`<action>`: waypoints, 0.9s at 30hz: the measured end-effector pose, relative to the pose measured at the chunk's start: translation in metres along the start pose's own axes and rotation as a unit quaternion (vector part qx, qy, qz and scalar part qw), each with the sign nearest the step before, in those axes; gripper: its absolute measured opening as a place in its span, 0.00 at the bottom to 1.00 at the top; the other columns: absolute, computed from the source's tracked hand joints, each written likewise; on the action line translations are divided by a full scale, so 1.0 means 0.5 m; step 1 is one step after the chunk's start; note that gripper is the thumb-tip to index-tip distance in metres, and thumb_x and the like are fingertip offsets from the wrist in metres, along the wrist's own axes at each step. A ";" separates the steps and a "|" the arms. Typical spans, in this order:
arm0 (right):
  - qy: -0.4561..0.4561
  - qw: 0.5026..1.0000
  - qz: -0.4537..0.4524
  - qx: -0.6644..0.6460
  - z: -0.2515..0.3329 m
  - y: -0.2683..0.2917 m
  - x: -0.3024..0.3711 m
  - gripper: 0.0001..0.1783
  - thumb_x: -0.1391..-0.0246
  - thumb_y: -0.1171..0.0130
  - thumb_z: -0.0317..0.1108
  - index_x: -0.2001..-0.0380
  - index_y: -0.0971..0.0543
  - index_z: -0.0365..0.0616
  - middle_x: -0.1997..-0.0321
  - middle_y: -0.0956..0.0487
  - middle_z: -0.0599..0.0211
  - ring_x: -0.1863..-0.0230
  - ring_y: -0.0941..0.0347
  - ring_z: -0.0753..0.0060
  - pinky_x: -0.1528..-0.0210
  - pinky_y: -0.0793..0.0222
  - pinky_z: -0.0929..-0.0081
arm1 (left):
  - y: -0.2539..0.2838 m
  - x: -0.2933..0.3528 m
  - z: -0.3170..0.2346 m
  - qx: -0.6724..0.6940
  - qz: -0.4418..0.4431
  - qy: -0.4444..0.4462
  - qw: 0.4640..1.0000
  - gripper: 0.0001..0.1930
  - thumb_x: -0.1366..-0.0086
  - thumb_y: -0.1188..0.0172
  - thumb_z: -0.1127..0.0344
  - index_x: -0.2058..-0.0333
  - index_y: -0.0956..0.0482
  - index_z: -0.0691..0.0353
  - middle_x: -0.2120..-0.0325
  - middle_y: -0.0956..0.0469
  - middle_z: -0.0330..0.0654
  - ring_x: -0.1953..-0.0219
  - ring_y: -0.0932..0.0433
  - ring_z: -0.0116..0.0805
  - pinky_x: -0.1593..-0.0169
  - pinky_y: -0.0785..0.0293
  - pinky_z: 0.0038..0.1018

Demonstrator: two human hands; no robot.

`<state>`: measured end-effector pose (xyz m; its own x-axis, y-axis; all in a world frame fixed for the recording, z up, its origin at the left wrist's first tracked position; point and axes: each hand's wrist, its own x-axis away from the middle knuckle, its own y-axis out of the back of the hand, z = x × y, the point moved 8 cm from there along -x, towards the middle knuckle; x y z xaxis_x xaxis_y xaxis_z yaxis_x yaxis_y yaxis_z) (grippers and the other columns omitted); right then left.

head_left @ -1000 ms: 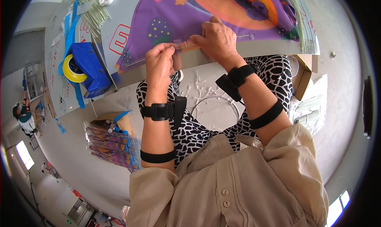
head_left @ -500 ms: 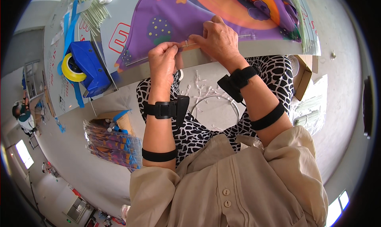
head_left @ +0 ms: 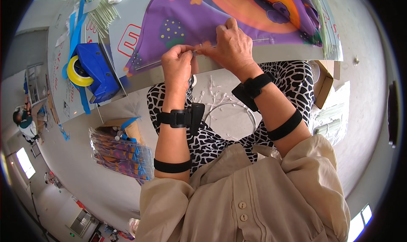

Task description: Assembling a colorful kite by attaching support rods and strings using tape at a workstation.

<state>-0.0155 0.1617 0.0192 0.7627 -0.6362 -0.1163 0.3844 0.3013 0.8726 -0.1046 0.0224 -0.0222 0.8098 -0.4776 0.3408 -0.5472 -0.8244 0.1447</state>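
Observation:
Purple printed fabric (head_left: 190, 24) with orange, star and strawberry shapes is spread over the near edge of the table. A thin pale rod (head_left: 149, 65) runs along its near edge and passes behind both hands. My left hand (head_left: 177, 66) is closed in a pinch on the rod, where a small greyish piece (head_left: 194, 53) shows at the fingertips. Close beside it, my right hand (head_left: 232, 46) has its fingers curled over the fabric edge and its thumb stretched toward the left fingertips. The right fingertips are partly hidden and slightly blurred.
A blue tape dispenser (head_left: 99, 70) with yellow tape stands at the table's left. Bundles of pale rods (head_left: 99, 13) lie at the far left and along the right edge (head_left: 324, 30). On the floor are bagged printed fabrics (head_left: 118, 157), an open carton (head_left: 324, 79) and white scraps (head_left: 212, 91).
My left hand has shifted slightly right, its fingertips nearer the right thumb. The greyish piece now shows at the left fingertips. My right hand has moved slightly left.

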 end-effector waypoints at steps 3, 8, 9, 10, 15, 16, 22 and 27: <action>-0.001 1.000 0.000 0.005 0.002 0.000 0.000 0.31 0.71 0.30 0.57 0.76 0.21 0.37 0.65 0.29 0.56 0.66 0.24 0.56 0.69 0.26 0.61 | 0.002 0.002 -0.005 -0.033 -0.011 -0.012 0.999 0.07 0.44 0.47 0.77 0.71 0.21 0.72 0.78 0.23 0.37 0.75 0.29 0.22 0.69 0.32 0.21; -0.002 1.000 -0.002 0.000 0.005 0.000 0.000 0.29 0.69 0.30 0.56 0.77 0.21 0.37 0.65 0.29 0.56 0.65 0.24 0.56 0.70 0.27 0.61 | 0.006 0.032 -0.022 -0.128 -0.069 -0.082 0.986 0.13 0.45 0.49 0.78 0.59 0.25 0.72 0.81 0.27 0.40 0.77 0.30 0.27 0.67 0.31 0.24; 0.001 1.000 0.004 -0.001 0.005 0.000 0.001 0.29 0.68 0.30 0.55 0.76 0.22 0.37 0.65 0.29 0.56 0.65 0.24 0.55 0.70 0.26 0.61 | 0.015 0.048 -0.040 -0.160 -0.119 -0.133 0.971 0.17 0.45 0.50 0.78 0.54 0.27 0.72 0.83 0.28 0.41 0.78 0.29 0.30 0.66 0.30 0.25; 0.004 1.000 0.011 -0.001 0.004 0.001 0.002 0.28 0.67 0.31 0.54 0.75 0.22 0.37 0.65 0.29 0.56 0.65 0.25 0.55 0.69 0.26 0.61 | 0.018 0.060 -0.043 -0.195 -0.116 -0.139 0.964 0.21 0.43 0.47 0.76 0.48 0.30 0.67 0.74 0.27 0.39 0.68 0.28 0.32 0.59 0.30 0.32; 0.038 0.990 -0.009 -0.133 -0.033 0.012 0.033 0.25 0.60 0.34 0.45 0.62 0.24 0.39 0.58 0.30 0.57 0.62 0.26 0.53 0.63 0.28 0.60 | -0.054 0.122 -0.097 -0.493 -0.063 -0.305 0.812 0.29 0.45 0.38 0.67 0.44 0.34 0.60 0.43 0.39 0.52 0.40 0.41 0.54 0.42 0.42 0.47; 0.050 0.975 -0.036 -0.213 -0.036 0.019 0.042 0.26 0.58 0.35 0.42 0.56 0.26 0.41 0.53 0.31 0.57 0.59 0.28 0.52 0.59 0.29 0.59 | -0.066 0.123 -0.091 -0.531 -0.049 -0.294 0.793 0.31 0.44 0.38 0.64 0.41 0.37 0.59 0.40 0.42 0.51 0.38 0.45 0.54 0.40 0.45 0.49; 0.172 0.985 0.011 0.021 0.025 0.016 0.091 0.32 0.55 0.38 0.36 0.43 0.32 0.56 0.39 0.39 0.62 0.49 0.36 0.57 0.49 0.37 0.61 | -0.076 0.100 -0.037 -0.583 -0.010 -0.270 0.766 0.37 0.40 0.42 0.50 0.37 0.44 0.58 0.35 0.49 0.52 0.33 0.51 0.49 0.36 0.53 0.51; 0.179 0.980 0.031 0.083 0.017 0.014 0.089 0.32 0.53 0.38 0.45 0.42 0.32 0.58 0.39 0.38 0.64 0.48 0.37 0.59 0.49 0.38 0.63 | -0.047 0.096 -0.048 -0.603 0.002 -0.217 0.767 0.42 0.41 0.43 0.44 0.35 0.48 0.60 0.35 0.49 0.52 0.32 0.51 0.48 0.35 0.54 0.52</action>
<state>0.0168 0.1294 0.0241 0.9271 -0.3217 -0.1924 0.2631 0.1928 0.9453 -0.0580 0.0263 0.0129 0.6589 -0.7513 0.0391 -0.1349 -0.0668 0.9886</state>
